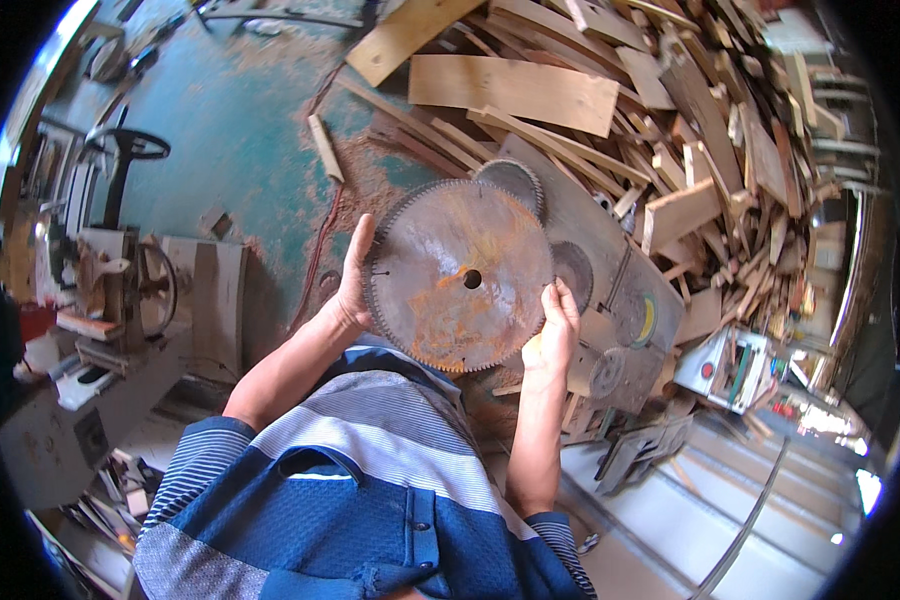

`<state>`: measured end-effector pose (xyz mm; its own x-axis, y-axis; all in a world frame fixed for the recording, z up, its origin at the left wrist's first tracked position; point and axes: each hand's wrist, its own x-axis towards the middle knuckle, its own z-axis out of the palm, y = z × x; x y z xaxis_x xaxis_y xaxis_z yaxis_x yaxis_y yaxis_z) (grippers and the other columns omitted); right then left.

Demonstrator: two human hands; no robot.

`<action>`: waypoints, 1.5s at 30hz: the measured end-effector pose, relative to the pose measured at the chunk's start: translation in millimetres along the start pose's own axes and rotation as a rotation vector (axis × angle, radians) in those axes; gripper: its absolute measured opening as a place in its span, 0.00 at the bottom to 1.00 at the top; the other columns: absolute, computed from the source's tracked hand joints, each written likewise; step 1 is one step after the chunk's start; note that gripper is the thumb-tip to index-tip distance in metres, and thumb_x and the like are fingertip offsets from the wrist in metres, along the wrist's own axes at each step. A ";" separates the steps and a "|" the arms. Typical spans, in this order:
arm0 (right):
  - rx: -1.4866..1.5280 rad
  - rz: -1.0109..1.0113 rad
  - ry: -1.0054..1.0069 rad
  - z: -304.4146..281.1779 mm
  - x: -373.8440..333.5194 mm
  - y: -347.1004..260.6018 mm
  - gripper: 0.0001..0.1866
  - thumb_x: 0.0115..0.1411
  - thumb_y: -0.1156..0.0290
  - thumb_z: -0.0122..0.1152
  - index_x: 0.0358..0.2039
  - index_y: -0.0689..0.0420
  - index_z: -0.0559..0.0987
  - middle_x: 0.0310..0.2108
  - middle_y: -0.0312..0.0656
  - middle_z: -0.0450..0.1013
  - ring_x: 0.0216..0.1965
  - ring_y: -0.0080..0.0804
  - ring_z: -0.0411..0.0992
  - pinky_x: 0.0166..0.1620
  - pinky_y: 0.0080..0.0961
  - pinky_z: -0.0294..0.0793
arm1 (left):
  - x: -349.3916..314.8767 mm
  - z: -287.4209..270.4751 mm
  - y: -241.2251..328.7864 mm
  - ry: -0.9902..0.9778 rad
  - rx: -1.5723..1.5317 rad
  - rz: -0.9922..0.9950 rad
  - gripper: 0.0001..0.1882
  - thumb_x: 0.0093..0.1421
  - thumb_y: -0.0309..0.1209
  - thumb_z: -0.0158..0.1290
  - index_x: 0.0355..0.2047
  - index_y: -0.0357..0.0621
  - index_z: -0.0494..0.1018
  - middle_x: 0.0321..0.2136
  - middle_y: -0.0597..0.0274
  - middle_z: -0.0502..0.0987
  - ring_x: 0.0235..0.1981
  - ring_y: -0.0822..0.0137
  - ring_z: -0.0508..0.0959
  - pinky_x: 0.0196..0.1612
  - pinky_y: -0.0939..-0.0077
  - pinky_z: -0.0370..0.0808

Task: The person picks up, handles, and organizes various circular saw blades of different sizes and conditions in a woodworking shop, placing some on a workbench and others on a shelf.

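A large round saw blade (460, 320), toothed all round and stained with rust, is held up in front of my body. My left hand (355, 275) supports its left edge, thumb pointing up and the other fingers hidden behind the disc. At the lower right edge my right hand (553, 330) pinches the rim between thumb and fingers. Just beyond lies a grey metal surface (635, 285) bearing smaller blades: a toothed one (518, 182) partly covered by the large blade, another disc (577, 268) beside my right hand, and a small one (607, 372) nearer me.
A big heap of wood offcuts (715, 215) fills the far right. To the left stands a machine with a handwheel (157, 290). A reddish cable (317, 250) crosses the sawdust-strewn green floor (230, 130). At right is a white box-shaped machine (720, 370) with a red button.
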<state>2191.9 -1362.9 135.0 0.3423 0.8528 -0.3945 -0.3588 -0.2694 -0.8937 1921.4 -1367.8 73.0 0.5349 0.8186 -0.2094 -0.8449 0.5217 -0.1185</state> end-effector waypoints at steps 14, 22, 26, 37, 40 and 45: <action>-1.048 -0.618 -0.055 40.2 12.0 3.5 0.12 0.63 0.73 0.67 0.44 0.67 0.85 0.41 0.48 0.78 0.43 0.40 0.75 0.50 0.35 0.74 | -25.9 -3.5 -2.1 -0.040 -0.137 0.188 0.53 0.58 0.75 0.49 0.72 0.49 0.61 0.69 0.48 0.64 0.68 0.44 0.67 0.70 0.33 0.58; -1.092 -0.778 -0.202 58.6 31.6 15.1 0.19 0.70 0.68 0.58 0.56 0.67 0.79 0.49 0.55 0.79 0.48 0.50 0.77 0.54 0.40 0.75 | -25.8 6.1 -7.8 -0.044 -0.098 0.369 0.44 0.65 0.68 0.47 0.65 0.45 0.70 0.61 0.50 0.75 0.60 0.51 0.74 0.66 0.49 0.68; -0.831 -0.377 -0.301 61.0 48.3 38.8 0.25 0.72 0.66 0.55 0.63 0.71 0.71 0.53 0.55 0.77 0.50 0.40 0.75 0.57 0.33 0.72 | -26.1 13.2 -13.3 -0.024 -0.003 0.416 0.47 0.63 0.69 0.49 0.68 0.43 0.67 0.65 0.51 0.72 0.62 0.52 0.74 0.68 0.48 0.66; -1.027 -0.420 -0.770 109.1 51.9 75.2 0.23 0.71 0.68 0.58 0.61 0.69 0.74 0.51 0.58 0.79 0.47 0.43 0.80 0.49 0.35 0.79 | -67.5 18.0 -5.6 0.150 -0.042 0.698 0.51 0.59 0.72 0.52 0.70 0.46 0.64 0.67 0.50 0.69 0.64 0.51 0.71 0.69 0.45 0.66; -1.097 -0.559 -0.879 136.7 49.8 93.2 0.24 0.69 0.69 0.59 0.62 0.68 0.73 0.53 0.59 0.77 0.48 0.44 0.79 0.49 0.36 0.79 | -93.5 21.9 15.8 0.127 -0.038 0.748 0.48 0.61 0.70 0.51 0.69 0.46 0.66 0.64 0.50 0.72 0.61 0.53 0.75 0.66 0.46 0.70; -0.964 -0.336 -0.834 150.0 52.1 123.7 0.25 0.68 0.71 0.60 0.64 0.65 0.72 0.52 0.52 0.77 0.45 0.38 0.78 0.48 0.33 0.79 | -145.2 19.4 81.5 0.466 0.383 0.886 0.43 0.60 0.59 0.59 0.66 0.43 0.66 0.59 0.56 0.74 0.59 0.61 0.75 0.62 0.58 0.72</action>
<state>2035.1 -1284.7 35.9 -0.4669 0.8646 -0.1860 0.5160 0.0955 -0.8512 1775.2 -1439.5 112.7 -0.3934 0.8122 -0.4307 -0.8262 -0.1067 0.5532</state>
